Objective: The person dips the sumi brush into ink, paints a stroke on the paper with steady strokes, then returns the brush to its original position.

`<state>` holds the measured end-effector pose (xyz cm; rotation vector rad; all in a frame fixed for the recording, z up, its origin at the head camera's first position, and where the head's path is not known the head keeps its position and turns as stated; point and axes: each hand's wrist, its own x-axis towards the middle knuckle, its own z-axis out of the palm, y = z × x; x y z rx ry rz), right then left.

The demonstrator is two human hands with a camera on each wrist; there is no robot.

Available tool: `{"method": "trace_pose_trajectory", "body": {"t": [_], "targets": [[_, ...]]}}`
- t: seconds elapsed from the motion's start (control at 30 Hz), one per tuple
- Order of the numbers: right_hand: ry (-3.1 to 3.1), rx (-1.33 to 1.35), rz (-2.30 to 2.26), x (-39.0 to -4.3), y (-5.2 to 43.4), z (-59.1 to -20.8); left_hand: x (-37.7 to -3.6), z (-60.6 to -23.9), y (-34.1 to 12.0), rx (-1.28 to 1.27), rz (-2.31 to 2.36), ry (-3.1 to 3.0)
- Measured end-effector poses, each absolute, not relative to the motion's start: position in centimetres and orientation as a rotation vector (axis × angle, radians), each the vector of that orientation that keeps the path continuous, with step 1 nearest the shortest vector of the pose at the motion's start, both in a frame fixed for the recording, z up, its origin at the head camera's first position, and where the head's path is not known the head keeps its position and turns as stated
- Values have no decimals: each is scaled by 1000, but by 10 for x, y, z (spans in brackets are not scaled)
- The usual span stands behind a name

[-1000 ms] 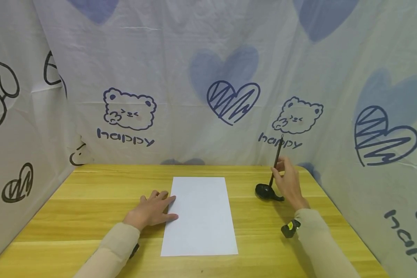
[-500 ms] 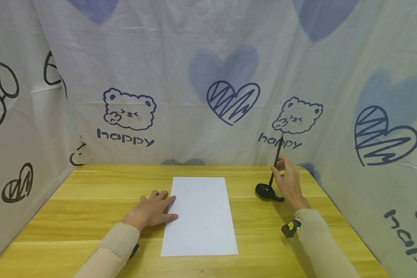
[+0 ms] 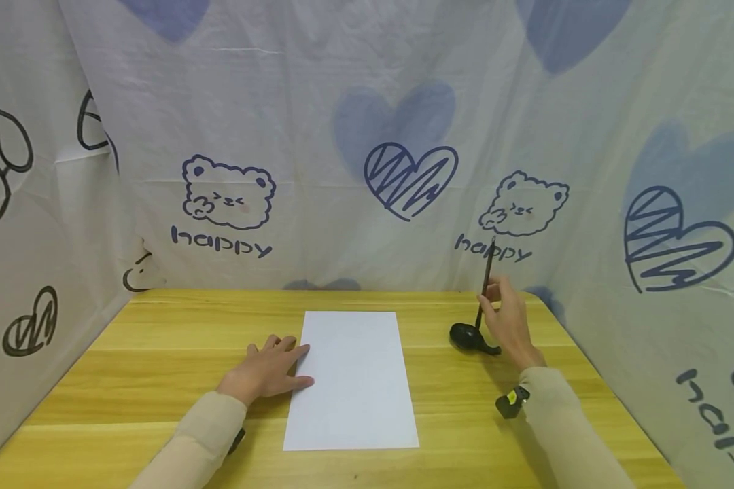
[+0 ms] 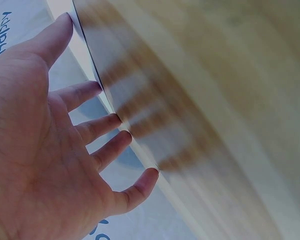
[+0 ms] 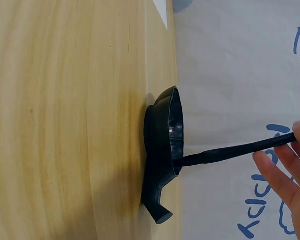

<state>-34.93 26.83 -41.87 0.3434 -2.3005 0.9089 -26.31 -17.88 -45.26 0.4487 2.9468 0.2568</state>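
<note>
My right hand (image 3: pixel 509 318) pinches the dark shaft of a writing brush (image 3: pixel 486 278), held nearly upright with its top leaning slightly right. In the right wrist view the lower end of the brush (image 5: pixel 225 153) dips inside the rim of a small black ink dish (image 5: pixel 162 132) with a stubby handle. That dish (image 3: pixel 463 335) stands on the table to the right of a sheet of white paper (image 3: pixel 351 380). With fingers spread, my left hand (image 3: pixel 264 371) rests at the paper's left edge; thumb and index fingertip lie on the sheet. The left wrist view has all its fingertips (image 4: pixel 145 177) touching down.
The light wooden table (image 3: pixel 159 380) carries the paper in its middle. Behind and on both sides hangs a pale curtain (image 3: pixel 318 224) printed with hearts, bears and lettering, close to the table's back edge.
The brush's top end has tilted very slightly to the left, its lower end staying at the dish. The left hand and the paper have stayed in place.
</note>
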Motion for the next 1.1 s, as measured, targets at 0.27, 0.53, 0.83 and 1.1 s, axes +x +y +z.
{"method": "trace_pose_trajectory", "body": {"t": [0.27,0.53,0.83,1.1], "targets": [[-2312,342,930,-349,268,-417,-264,-454,-178,446,249,2944],[-2259,380,1065,-344,264,-404,-263,-455,-178,444,243,2951],[-2203,454,1331,-334,238,-387,-262,-454,-177,446,249,2953],[-2161,561,1395,-331,210,-384,-263,-455,-179,447,238,2959]]}}
